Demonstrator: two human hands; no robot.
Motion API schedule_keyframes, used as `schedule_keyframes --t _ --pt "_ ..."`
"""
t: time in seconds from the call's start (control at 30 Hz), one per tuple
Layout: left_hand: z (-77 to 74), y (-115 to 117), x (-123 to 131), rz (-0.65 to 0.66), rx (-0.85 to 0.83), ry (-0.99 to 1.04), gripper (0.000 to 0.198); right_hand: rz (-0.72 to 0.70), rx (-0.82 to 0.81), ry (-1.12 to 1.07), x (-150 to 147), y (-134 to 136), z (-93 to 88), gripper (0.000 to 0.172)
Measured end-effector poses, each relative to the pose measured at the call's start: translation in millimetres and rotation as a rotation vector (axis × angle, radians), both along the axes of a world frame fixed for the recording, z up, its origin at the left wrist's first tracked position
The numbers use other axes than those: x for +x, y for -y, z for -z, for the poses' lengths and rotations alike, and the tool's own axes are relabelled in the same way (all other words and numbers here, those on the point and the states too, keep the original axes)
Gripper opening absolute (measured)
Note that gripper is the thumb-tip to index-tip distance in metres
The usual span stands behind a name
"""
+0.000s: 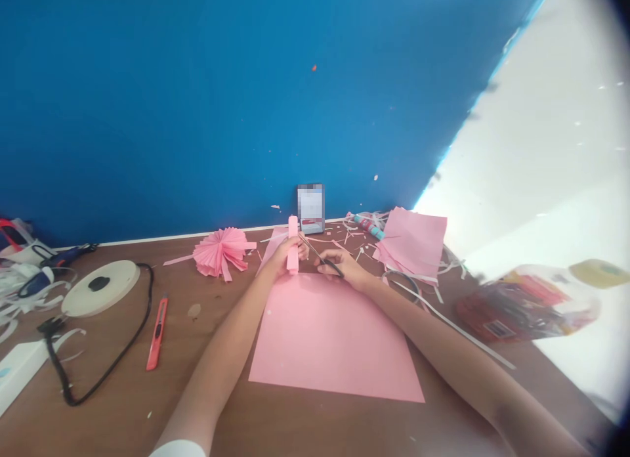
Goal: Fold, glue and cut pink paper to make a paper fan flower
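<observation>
Nearest us, both forearms reach out over a flat pink sheet (335, 339) lying on the brown bench (123, 404) near its middle. Beyond the sheet's far edge we see the left hand (285, 252) closed around a folded pink paper strip (293, 243), held upright. Just right of it, the right hand (344, 265) is curled through the handles of a pair of scissors (322, 257), whose blades point up-left and meet the strip; we cannot tell how far the blades are parted. Left of the strip a pink paper fan (221, 250) rests toward the bench's far edge. Further left lie an orange utility knife (157, 332), a black cable (105, 371) and a white tape roll (101, 286). A stack of pink sheets (413, 240) sits near the far right corner among white paper scraps (359, 237).
</observation>
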State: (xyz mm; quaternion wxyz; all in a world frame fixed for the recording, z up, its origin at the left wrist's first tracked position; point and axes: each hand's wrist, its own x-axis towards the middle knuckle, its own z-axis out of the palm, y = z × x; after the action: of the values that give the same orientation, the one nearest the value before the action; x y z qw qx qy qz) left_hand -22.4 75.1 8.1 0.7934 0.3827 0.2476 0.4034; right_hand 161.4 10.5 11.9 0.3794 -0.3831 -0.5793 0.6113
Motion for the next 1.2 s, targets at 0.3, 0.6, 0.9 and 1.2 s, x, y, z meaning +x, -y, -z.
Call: schedule_keyframes --t 0.3,0.6,0.9,1.2 --pt "1.9 -1.1 -0.3 0.074 0.068 -0.018 0.016 -0.010 0.015 0.004 -0.5 0.5 -1.3 0.027" --pt "6.5 -3.0 1.0 0.068 0.014 -0.016 0.018 0.003 0.041 0.037 -0.6 0.7 0.7 0.032" --pt "2.7 -2.7 -0.1 0.094 0.041 -0.027 0.014 0.045 0.089 0.116 -3.9 0.0 3.6 0.030" --pt "1.9 -1.6 0.0 0.085 0.039 -0.026 0.012 0.058 0.118 0.135 -3.9 1.1 1.6 0.031"
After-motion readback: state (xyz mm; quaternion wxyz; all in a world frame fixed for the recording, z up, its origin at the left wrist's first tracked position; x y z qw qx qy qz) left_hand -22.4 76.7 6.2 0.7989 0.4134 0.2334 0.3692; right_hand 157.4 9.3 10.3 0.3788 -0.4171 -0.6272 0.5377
